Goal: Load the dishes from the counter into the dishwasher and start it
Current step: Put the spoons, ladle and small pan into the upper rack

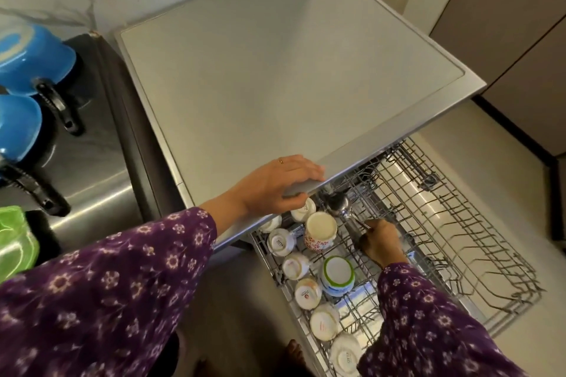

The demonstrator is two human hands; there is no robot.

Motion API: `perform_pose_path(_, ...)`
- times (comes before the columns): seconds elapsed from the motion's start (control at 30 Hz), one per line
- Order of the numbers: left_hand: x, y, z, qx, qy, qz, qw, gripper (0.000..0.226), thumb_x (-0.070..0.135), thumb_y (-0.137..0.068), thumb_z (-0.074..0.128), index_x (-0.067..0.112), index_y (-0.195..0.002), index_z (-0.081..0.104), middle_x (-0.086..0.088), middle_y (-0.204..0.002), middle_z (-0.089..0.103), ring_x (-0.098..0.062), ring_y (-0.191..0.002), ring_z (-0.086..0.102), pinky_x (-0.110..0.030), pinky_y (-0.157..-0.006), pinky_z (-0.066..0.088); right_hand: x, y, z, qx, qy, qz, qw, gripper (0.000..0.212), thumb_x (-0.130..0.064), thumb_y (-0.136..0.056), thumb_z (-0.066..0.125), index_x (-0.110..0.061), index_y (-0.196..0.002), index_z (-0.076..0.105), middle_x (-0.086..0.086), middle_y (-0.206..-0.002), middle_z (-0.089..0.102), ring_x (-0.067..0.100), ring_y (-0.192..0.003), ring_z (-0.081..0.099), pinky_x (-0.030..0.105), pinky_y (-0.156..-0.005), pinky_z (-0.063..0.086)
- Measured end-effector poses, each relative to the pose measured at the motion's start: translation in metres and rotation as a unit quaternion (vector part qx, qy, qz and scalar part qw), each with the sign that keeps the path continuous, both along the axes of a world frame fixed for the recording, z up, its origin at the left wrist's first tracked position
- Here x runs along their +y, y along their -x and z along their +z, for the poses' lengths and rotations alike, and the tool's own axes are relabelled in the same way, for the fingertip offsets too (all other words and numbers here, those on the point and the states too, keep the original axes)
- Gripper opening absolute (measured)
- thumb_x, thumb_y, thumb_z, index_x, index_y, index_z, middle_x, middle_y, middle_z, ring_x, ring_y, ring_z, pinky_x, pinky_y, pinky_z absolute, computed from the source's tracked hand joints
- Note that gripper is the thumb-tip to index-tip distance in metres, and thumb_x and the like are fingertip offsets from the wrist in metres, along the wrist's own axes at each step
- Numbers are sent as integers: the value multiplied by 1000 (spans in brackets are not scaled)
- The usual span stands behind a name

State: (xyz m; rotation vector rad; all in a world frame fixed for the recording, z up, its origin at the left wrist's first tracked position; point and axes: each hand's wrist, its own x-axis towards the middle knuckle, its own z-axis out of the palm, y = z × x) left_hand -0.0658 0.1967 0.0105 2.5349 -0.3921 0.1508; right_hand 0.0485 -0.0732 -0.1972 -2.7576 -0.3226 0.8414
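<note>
Right hand [381, 243] is gripping a ladle [338, 203], lowering it into the rack [459, 223]; cups [320, 231] are loaded, blue pans [33, 58] are waiting.

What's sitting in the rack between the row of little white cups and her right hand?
In the head view, two upturned mugs: a red-flowered mug and a green-rimmed mug, between the white cups and the right hand, which holds a metal ladle.

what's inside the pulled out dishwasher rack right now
In the upper rack: upturned cups along its left side, a metal ladle held by the right hand. Its right half is bare. The dishwasher top hides the back.
</note>
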Motion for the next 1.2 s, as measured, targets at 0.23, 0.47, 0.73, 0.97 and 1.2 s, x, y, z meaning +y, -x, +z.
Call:
perform_pose_path(0.23,-1,2,1,4,-6,7,1000,36,18,-87,60,10,-122,61,-1,-127,61,-13,-120,53,-32,-116,25,2,23,19,-36,19,-17,999,30,-15,-93,54,-12,-123,56,10,-103,65,17,-78,61,29,-73,56)
perform_pose_path(0.47,-1,4,4,8,-26,11,1000,38,25,-87,58,15,-124,60,2,-128,60,-11,-121,50,-25,-117,15,11,57,81,-55,-143,-114,982,39,-4,-89,54,-16,-126,55,7,-119,61,11,-68,66,27,-61,59)
perform_pose_path(0.73,-11,38,18,-67,-153,81,983,28,34,-90,49,13,-100,64,-4,-99,68,-24,-91,63,-35,-84,48,60,153,192,-202,-256,-11,945,19,-9,-89,57,-12,-103,69,0,-97,68,11,-85,60,24,-80,50)
perform_pose_path(0.97,32,189,61,-111,-21,252,961,32,18,-83,58,10,-113,63,-6,-113,65,-26,-104,61,-35,-86,50,135,240,254,-217,-343,86,910,17,-4,-85,60,-13,-95,71,1,-90,70,15,-82,62,28,-77,50)
perform_pose_path(1.2,159,391,116,-158,-20,457,875,25,20,-80,60,13,-104,62,-3,-102,65,-20,-95,57,-25,-82,39,284,358,302,-168,-434,240,852,16,-1,-81,63,-13,-89,71,-4,-84,65,1,-79,56,5,-75,40)
